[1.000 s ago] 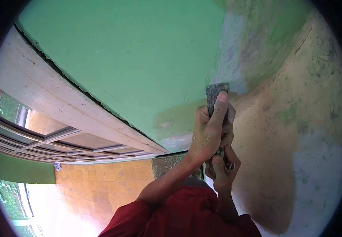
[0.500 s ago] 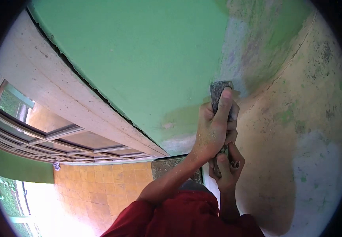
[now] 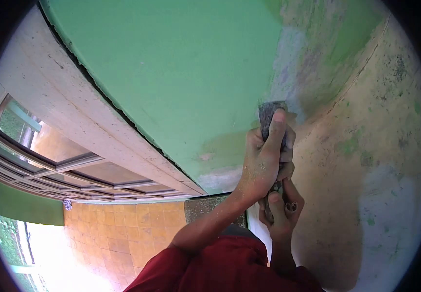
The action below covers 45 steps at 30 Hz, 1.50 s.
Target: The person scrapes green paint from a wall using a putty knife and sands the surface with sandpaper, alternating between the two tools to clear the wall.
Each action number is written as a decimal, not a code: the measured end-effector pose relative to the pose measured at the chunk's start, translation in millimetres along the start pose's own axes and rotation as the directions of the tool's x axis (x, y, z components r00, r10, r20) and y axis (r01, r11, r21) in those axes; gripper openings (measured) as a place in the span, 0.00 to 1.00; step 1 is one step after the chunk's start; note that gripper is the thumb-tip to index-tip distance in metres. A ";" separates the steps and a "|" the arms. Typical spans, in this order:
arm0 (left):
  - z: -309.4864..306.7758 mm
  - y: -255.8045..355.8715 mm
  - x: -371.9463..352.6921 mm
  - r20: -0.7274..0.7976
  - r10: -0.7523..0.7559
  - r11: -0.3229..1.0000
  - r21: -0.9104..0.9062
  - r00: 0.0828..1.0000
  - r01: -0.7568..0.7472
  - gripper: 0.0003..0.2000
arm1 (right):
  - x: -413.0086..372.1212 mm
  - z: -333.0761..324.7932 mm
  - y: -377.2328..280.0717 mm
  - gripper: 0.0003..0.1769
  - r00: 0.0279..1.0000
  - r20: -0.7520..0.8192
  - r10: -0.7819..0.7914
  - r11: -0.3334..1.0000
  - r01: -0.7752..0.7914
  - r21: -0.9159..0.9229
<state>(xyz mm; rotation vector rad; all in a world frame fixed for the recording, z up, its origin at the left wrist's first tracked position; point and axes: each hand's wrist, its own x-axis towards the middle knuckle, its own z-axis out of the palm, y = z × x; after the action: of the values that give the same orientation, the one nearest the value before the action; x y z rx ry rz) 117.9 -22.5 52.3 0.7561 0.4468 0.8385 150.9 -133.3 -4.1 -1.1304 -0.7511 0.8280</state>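
A dark, worn scraper blade (image 3: 270, 114) lies against the wall, its wide edge at the border between smooth green paint (image 3: 186, 73) and a scraped patch (image 3: 293, 63). My left hand (image 3: 266, 158) is closed around the upper part of the tool, thumb along the blade. Just below it, my right hand (image 3: 281, 214) is wrapped round the lower part of the tool, whose handle (image 3: 270, 204) shows partly between the fingers. Pale dust flecks cover my left wrist. The fingers hide much of the tool.
A white frame (image 3: 84, 112) with glass panes (image 3: 60, 141) runs along the left. Orange floor tiles (image 3: 118, 228) and a dark speckled surface (image 3: 198, 207) lie below. The wall on the right (image 3: 337, 170) is beige and patchy, with a crack and a pale area (image 3: 390, 209).
Both hands and the scraper have shifted very slightly down and to the right in view. The grip looks the same.
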 end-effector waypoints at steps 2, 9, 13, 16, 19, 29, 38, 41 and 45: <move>-2.7 -1.3 0.9 -0.003 -0.002 1.000 0.002 1.000 0.002 0.25 | -0.8 -2.9 1.8 0.23 1.000 0.011 -0.005 1.000 0.005 -0.014; 3.9 5.1 -0.6 0.007 0.017 1.000 0.023 1.000 -0.017 0.25 | 5.3 0.1 3.1 0.22 0.997 0.019 -0.068 0.997 0.069 -0.022; -1.8 1.2 -2.0 -0.038 -0.019 0.997 0.076 0.999 0.022 0.25 | -3.0 -5.6 5.1 0.22 0.999 0.036 -0.004 1.000 0.005 -0.011; 4.5 3.3 -1.8 -0.011 -0.022 1.000 0.016 1.000 0.023 0.25 | 2.2 -1.3 -13.7 0.21 0.999 0.034 -0.038 0.999 0.039 -0.028; 2.6 -0.3 -5.5 -0.002 0.002 1.000 0.012 1.000 -0.002 0.25 | -1.9 -1.3 -3.2 0.20 1.000 0.012 -0.016 1.000 0.016 -0.009; 4.2 5.0 -0.9 -0.049 0.020 0.999 0.051 0.999 -0.018 0.25 | 4.6 -6.4 4.1 0.24 0.998 0.059 -0.022 0.998 0.018 0.065; 6.6 7.1 -5.1 -0.015 -0.012 1.000 0.005 1.000 0.013 0.25 | 2.5 -0.6 -13.0 0.21 0.998 0.040 -0.039 0.998 0.037 0.044; 2.0 0.8 -6.0 -0.035 -0.026 0.999 0.018 0.999 0.026 0.25 | 1.6 -3.9 -5.4 0.20 0.999 0.049 0.009 1.000 -0.010 0.012; 5.3 9.0 -1.8 0.007 -0.002 0.999 0.053 1.000 0.002 0.25 | 4.6 -1.5 -4.1 0.19 0.996 0.041 -0.074 0.996 0.073 0.042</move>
<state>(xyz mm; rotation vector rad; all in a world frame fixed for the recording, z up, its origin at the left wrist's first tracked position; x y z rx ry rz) 115.7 -22.2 62.6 0.8075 0.4652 0.8243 155.1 -130.8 -0.1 -1.0461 -0.8037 0.8041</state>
